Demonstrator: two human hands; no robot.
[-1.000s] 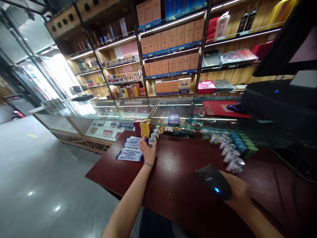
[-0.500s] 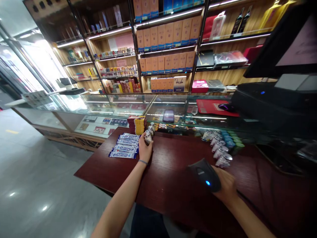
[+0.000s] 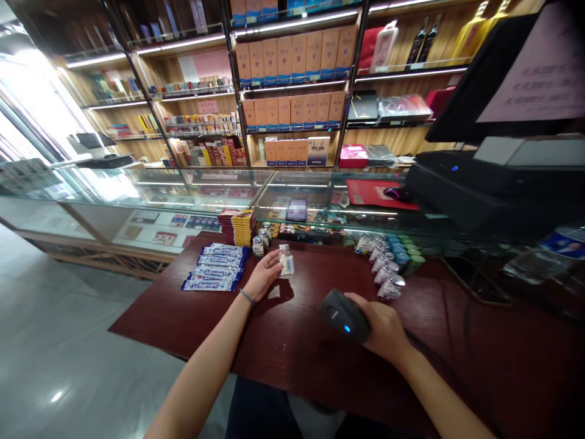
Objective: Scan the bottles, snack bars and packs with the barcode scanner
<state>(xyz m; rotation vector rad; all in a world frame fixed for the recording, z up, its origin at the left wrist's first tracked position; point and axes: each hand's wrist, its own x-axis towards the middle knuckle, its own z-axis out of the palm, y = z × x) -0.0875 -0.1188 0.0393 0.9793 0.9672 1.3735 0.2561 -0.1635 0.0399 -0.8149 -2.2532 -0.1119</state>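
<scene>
Bench (image 3: 301, 341): dark reddish brown, faint wood grain. Scanner (image 3: 343, 318): black, one blue light. Held bottle (image 3: 287, 264): whitish, silvery cap. Wristband (image 3: 247, 297): grey-blue. Flat packets (image 3: 214, 268): blue and white, lettering repeated on each. Stacked packs (image 3: 243, 229): yellow beside dark red. Bottle row at right (image 3: 384, 271): silvery caps. Mat (image 3: 372, 194): red. Shelf boxes (image 3: 297, 56): orange-tan, blue lower band. Floor (image 3: 91, 360): grey, glossy.

Impossible to read any word or number: too tiny on the clear silver-capped bottle (image 3: 287, 262), too blurred on the flat blue-and-white plastic wrappers (image 3: 214, 268), too faint on the tilted black-framed monitor screen (image 3: 537, 82).
</scene>
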